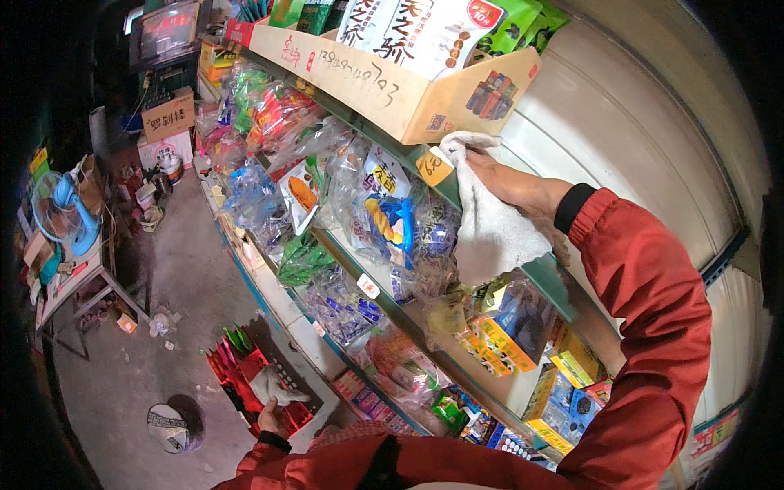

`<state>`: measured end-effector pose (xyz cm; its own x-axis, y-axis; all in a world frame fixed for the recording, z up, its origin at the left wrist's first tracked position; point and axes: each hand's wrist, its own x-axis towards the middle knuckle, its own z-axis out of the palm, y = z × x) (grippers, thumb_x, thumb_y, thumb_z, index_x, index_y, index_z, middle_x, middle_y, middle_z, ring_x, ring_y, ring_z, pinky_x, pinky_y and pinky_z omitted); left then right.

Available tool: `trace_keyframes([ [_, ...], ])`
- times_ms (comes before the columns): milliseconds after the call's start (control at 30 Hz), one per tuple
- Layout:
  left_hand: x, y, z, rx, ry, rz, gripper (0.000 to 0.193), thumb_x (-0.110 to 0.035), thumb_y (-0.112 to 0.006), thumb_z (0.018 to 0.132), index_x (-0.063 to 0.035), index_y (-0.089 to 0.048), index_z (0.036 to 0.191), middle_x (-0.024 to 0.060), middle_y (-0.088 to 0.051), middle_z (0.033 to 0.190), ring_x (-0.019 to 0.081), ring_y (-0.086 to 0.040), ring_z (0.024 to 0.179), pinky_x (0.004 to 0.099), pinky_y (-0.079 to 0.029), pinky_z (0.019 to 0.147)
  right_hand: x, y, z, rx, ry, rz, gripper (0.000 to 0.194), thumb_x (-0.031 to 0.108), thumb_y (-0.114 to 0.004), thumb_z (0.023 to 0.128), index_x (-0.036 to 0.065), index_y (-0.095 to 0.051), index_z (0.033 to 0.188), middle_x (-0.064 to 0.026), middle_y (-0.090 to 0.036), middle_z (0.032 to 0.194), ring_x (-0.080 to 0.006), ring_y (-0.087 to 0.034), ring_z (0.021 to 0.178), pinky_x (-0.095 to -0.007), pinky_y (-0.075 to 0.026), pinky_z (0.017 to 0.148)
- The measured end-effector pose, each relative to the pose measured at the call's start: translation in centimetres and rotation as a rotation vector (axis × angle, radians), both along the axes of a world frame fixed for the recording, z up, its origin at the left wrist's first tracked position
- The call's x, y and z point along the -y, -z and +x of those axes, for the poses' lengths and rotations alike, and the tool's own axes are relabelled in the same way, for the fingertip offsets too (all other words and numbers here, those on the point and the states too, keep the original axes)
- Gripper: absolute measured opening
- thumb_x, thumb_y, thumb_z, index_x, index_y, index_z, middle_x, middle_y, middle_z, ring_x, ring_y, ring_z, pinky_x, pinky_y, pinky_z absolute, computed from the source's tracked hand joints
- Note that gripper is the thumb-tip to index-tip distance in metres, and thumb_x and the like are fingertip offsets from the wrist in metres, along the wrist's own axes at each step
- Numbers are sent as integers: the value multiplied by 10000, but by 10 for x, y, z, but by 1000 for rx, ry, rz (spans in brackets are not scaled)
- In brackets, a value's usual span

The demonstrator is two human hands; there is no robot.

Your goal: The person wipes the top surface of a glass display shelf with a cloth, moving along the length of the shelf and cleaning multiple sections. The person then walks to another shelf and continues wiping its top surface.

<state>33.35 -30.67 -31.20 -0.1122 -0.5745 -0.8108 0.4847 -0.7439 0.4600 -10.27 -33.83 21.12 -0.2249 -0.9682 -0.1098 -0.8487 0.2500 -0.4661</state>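
My right hand (490, 174) grips a white cloth (493, 229) on the upper shelf, beside the corner of a cardboard display box (422, 110) that holds upright snack pouches. The cloth hangs over the green shelf edge (551, 285), next to a yellow price tag (433, 165). Low at the left, my left hand (271, 419) is shut on a greyish cloth (272, 386), over a red box (245, 373) of packets near the floor. Part of that hand is hidden by the cloth and the sleeve.
Lower shelves carry plastic-bagged snacks (257, 196), blue and yellow cartons (560, 404) and orange packs (502, 343). On the floor stand a round tub (168, 429) and stacked cartons (168, 116). A blue fan (70, 205) sits on a small table (73, 285) at the left.
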Motion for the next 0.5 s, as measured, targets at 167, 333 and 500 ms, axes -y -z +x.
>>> trace_keyframes([
  [167, 11, -3, -18, -88, -27, -24, 208, -243, -682, 801, -125, -540, 706, -10, -504, 578, 149, -485, 497, 275, -400, 458, -9, 13, -60, -264, 118, 134, 643, 490, -186, 972, 53, -199, 1444, -170, -263, 1474, -341, -201, 1371, -373, -154, 1126],
  [333, 12, 2, -30, -86, 27, -29, 191, -250, -685, 797, -132, -555, 723, -16, -515, 587, 149, -510, 558, 306, -436, 529, -70, 17, -154, -250, 237, 84, 676, 498, -218, 966, -5, -238, 1416, -172, -251, 1480, -322, -219, 1370, -361, -148, 1128],
  [500, 6, 36, -31, -198, 82, 5, 252, -253, -684, 806, -153, -502, 664, -25, -477, 564, 136, -484, 540, 311, -407, 509, -107, 14, -139, -274, 539, 34, 617, 466, -252, 970, 29, -292, 1404, -217, -304, 1441, -330, -290, 1338, -352, -212, 1107],
])
